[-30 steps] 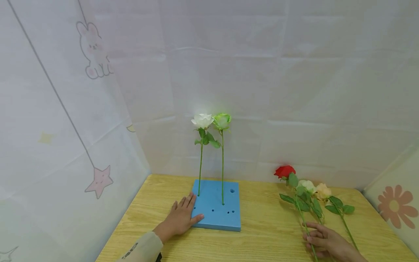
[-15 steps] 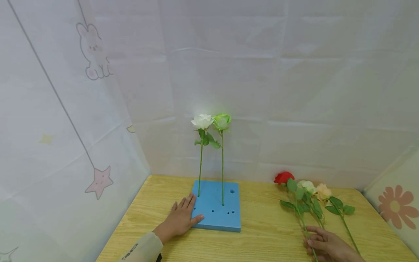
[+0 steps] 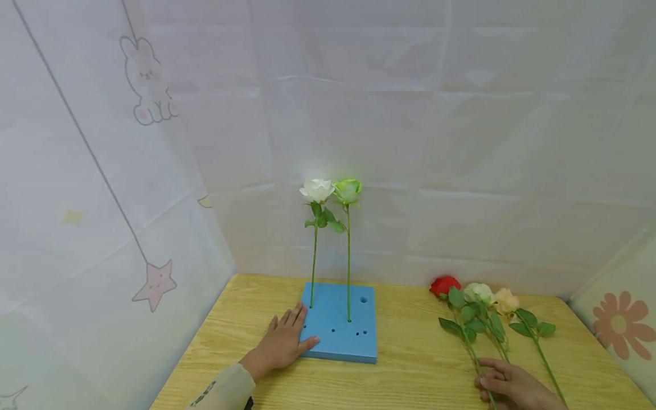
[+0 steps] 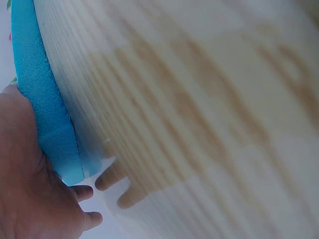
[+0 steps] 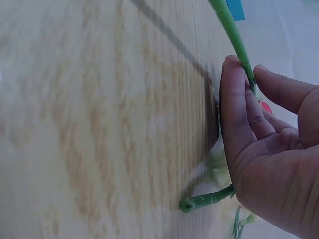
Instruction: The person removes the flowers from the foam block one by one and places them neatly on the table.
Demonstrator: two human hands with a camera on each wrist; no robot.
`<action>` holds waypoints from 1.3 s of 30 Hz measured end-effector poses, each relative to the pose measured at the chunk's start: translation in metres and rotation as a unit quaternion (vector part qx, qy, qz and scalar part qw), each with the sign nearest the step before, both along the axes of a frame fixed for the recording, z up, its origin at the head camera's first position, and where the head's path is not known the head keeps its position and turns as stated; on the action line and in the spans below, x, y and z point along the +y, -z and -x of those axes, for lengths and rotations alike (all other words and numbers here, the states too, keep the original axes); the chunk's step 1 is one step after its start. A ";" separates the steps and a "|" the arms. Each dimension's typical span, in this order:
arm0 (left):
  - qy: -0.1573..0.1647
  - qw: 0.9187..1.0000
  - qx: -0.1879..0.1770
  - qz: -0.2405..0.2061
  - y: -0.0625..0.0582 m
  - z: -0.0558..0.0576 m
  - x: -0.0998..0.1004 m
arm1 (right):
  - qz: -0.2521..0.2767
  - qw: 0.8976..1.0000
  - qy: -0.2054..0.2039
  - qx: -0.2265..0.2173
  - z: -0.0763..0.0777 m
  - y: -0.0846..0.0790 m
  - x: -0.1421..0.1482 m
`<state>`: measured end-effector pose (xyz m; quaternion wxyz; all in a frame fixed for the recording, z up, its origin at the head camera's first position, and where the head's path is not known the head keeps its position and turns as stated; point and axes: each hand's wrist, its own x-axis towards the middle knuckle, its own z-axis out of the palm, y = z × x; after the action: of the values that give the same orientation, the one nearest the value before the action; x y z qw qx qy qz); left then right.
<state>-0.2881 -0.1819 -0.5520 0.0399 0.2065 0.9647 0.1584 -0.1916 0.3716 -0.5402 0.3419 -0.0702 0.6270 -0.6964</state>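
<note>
My left hand (image 3: 279,344) rests with straight fingers along the left edge of a blue foam block (image 3: 340,346), thumb on its near corner. In the left wrist view the hand (image 4: 40,174) lies against the block's side (image 4: 44,89). A white rose (image 3: 317,190) and a green rose (image 3: 348,191) stand upright in holes of the block. At the right, my right hand (image 3: 512,386) pinches the stem of a red rose (image 3: 445,285), whose bloom is low at the table's back. The right wrist view shows that stem (image 5: 232,35) between thumb and fingers.
A cream rose (image 3: 479,292) and a peach rose (image 3: 506,300) lie beside the red one on the wooden table (image 3: 410,376). Several other holes show in the block. A pale cloth wall (image 3: 389,142) stands close behind the table.
The red rose's bloom has sunk toward the table, and my right hand has shifted slightly down in the view with the stem. My left hand stays put on the block.
</note>
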 end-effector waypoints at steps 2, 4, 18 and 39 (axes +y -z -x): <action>0.000 1.000 -0.001 -0.001 0.000 0.000 0.000 | 0.001 1.000 -0.006 0.003 0.000 0.001 0.001; 0.001 1.000 -0.003 -0.001 0.001 0.001 0.000 | -0.002 1.000 -0.010 0.007 0.000 0.001 0.002; 0.004 1.000 0.007 0.003 0.002 0.003 -0.002 | -0.134 0.989 0.040 0.048 -0.002 -0.009 0.005; -0.002 1.000 -0.002 0.000 -0.001 0.000 0.001 | -0.258 0.950 0.123 0.128 0.016 -0.050 -0.030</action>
<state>-0.2885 -0.1813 -0.5510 0.0412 0.2046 0.9650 0.1590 -0.2077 0.3412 -0.4897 0.1771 0.0090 0.8273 -0.5330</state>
